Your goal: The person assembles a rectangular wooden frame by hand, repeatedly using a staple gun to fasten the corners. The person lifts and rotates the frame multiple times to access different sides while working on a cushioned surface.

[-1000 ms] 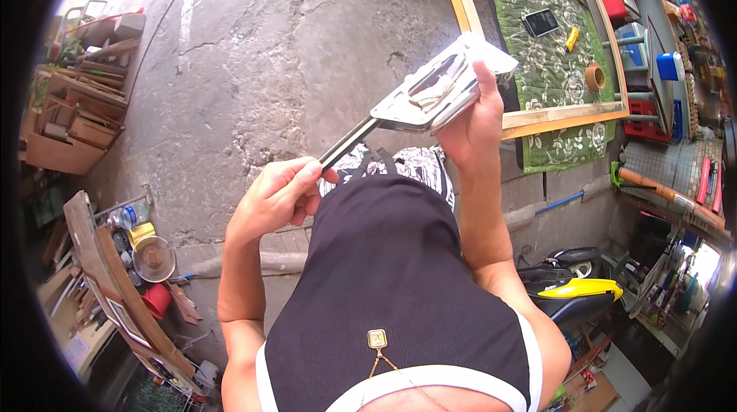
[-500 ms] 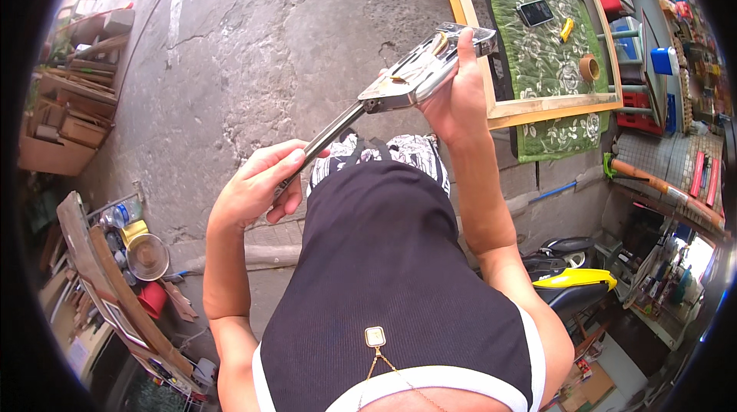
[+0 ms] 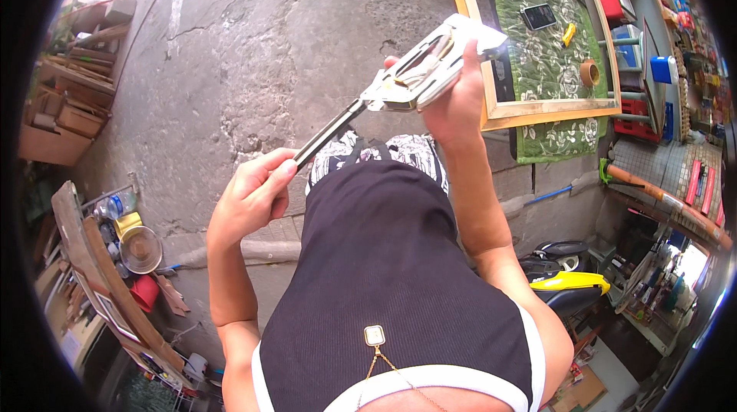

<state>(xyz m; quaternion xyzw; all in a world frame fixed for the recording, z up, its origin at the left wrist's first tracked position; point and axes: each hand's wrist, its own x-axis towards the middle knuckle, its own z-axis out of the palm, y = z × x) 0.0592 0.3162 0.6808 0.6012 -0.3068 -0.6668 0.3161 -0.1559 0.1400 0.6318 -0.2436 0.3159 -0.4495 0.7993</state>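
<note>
Held up over the floor in front of me is a silver metal staple gun (image 3: 418, 74), tilted, with light glinting off its upper end. My right hand (image 3: 458, 105) is closed around its body, thumb along the near side. From the lower end of the stapler a long, narrow dark metal bar (image 3: 332, 132), which looks like its magazine slide, runs down to the left. My left hand (image 3: 255, 189) pinches the bar's far end between thumb and fingers. Whether any staples sit in the bar is too small to tell.
At the right, a wooden frame (image 3: 549, 109) lies over green flowered fabric (image 3: 559, 139). On the fabric are a phone (image 3: 539, 16), a yellow tool (image 3: 568, 34) and a tape roll (image 3: 589, 72). Scrap wood (image 3: 80, 116) is piled at the left. A yellow-and-black motorbike (image 3: 568, 281) stands lower right.
The staple gun has rolled in my right hand, showing more of its open handle side. My left hand has dropped slightly, and less of the bar is covered by its fingers.
</note>
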